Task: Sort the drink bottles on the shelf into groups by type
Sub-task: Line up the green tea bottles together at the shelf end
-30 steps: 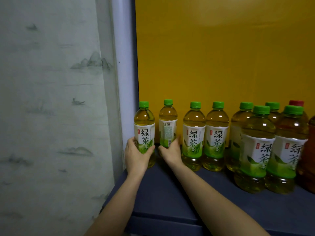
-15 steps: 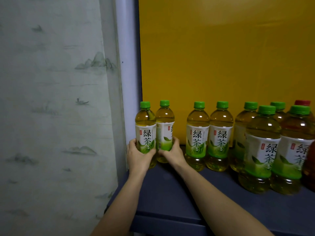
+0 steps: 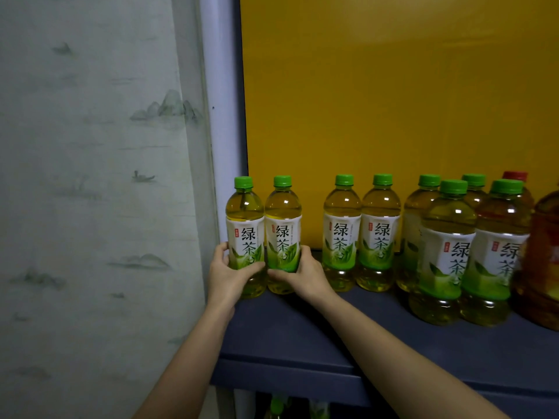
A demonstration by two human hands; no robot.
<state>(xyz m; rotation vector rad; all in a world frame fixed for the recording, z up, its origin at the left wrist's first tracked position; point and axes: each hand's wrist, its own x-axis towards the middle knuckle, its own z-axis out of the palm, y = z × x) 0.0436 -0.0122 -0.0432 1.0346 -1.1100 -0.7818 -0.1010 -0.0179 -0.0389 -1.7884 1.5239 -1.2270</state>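
Note:
Two green-capped green tea bottles stand side by side at the left end of the dark blue shelf. My left hand grips the leftmost bottle low on its label. My right hand grips the second bottle, whose label faces me. Right of a gap stand two more green tea bottles, then a cluster of several green tea bottles. A red-capped bottle stands behind the cluster, and an amber bottle sits at the right edge.
A yellow panel backs the shelf. A white post and a grey printed wall close off the left side. The shelf's front edge runs below my forearms, and bottle tops show on a lower level.
My right hand has slid the second bottle left until it stands against the leftmost one, and turned it so its label front faces me. My left hand has kept hold of the leftmost bottle.

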